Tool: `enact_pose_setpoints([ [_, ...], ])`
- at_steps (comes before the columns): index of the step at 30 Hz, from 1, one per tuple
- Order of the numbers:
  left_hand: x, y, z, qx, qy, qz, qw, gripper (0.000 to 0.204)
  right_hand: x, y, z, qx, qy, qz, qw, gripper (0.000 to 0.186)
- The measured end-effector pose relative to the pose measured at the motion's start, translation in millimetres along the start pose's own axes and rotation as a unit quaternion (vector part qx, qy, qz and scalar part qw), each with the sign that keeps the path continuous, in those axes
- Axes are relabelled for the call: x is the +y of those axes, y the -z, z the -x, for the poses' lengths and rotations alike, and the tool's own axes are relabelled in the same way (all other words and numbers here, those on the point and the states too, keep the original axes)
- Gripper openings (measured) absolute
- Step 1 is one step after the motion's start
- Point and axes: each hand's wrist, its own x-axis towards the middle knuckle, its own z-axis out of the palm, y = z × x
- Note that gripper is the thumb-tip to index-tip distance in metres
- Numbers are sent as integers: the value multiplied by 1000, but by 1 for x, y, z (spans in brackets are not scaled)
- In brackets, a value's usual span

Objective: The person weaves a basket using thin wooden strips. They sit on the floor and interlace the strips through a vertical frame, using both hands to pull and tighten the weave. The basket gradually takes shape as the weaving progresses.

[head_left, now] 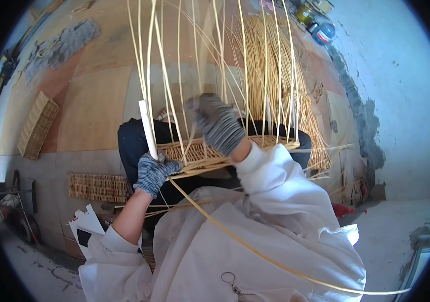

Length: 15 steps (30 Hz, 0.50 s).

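Observation:
A partly woven wicker basket (210, 163) lies across my lap, with tall pale willow stakes (179, 75) standing up from it. My left hand (153, 173), in a grey striped knit glove, is closed on the basket's near left corner, at the foot of a thick white peeled stick (147, 128). From beside that hand a long yellowish willow rod (235, 236) curves down to the right over my white top. My right hand (215, 123), gloved alike, is raised above the weave among the stakes. Motion smears its fingers, so its grip does not show.
A large bundle of willow rods (270, 65) lies beyond the basket to the right. Woven panels rest on the floor at left, one tilted (38, 126) and one flat (97, 187). A bottle (324, 33) stands by the plastered wall (396, 100). A wheeled item (26, 226) is at far left.

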Motion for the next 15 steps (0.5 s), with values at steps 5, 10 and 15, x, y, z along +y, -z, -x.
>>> enact_pose_setpoints([
  [5, 9, 5, 3, -70, -2, 156, 985, 37, -17, 7, -30, 46, -240, -86, 966, 62],
  [10, 12, 7, 19, -35, 12, 170, 985, 36, -61, 35, -10, -87, -130, -202, 967, 78],
  [15, 12, -6, 16, -16, -40, 142, 989, 41, -30, 48, 16, -16, 105, -220, 970, 57],
])
